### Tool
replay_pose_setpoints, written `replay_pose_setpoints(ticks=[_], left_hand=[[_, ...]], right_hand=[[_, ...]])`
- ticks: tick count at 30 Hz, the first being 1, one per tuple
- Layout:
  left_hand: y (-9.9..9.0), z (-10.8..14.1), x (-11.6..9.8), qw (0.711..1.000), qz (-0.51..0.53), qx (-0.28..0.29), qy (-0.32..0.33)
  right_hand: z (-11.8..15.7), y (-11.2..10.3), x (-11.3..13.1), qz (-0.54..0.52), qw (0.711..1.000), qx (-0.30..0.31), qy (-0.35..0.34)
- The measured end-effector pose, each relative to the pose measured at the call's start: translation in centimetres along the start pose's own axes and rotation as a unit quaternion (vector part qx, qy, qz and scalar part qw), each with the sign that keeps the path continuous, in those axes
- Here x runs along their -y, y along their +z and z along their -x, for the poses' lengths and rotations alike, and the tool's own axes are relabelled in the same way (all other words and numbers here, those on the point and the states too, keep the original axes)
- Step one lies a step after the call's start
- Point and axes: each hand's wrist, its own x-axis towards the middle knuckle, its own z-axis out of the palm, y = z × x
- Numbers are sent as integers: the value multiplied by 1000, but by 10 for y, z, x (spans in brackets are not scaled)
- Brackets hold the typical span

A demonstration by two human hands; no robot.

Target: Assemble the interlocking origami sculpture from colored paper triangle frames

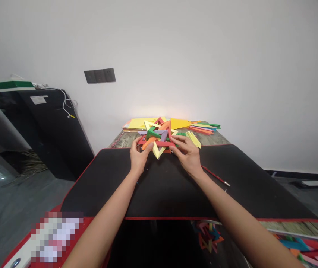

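Note:
A star-shaped model of folded paper strips (163, 144), in red, orange, green, purple and pale yellow, is held up over the far part of the black mat (164, 186). My left hand (139, 154) grips its left side, thumb against an orange strip. On the right side, the fingers and thumb of my right hand (188, 154) hold a red corner. The fingertips behind the model are partly hidden. Just beyond it lie yellow sheets (139, 123) and folded pale yellow strips (194, 139).
A red pencil (216, 176) lies on the mat, right of my right hand. Coloured strips (203, 128) lie at the table's back right. Below the front edge are more paper models (210, 238). A black cabinet (41, 130) stands at the left.

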Motion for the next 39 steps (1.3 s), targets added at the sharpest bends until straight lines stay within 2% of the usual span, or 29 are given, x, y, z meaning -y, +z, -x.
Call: replay_pose_setpoints(ticks=[19, 39], left_hand=[[1, 2, 1, 1000, 9, 12, 3], [3, 6, -1, 999, 4, 5, 32]], right_hand=[[0, 0, 1, 25, 999, -28, -9], [-3, 2, 9, 6, 997, -76, -9]])
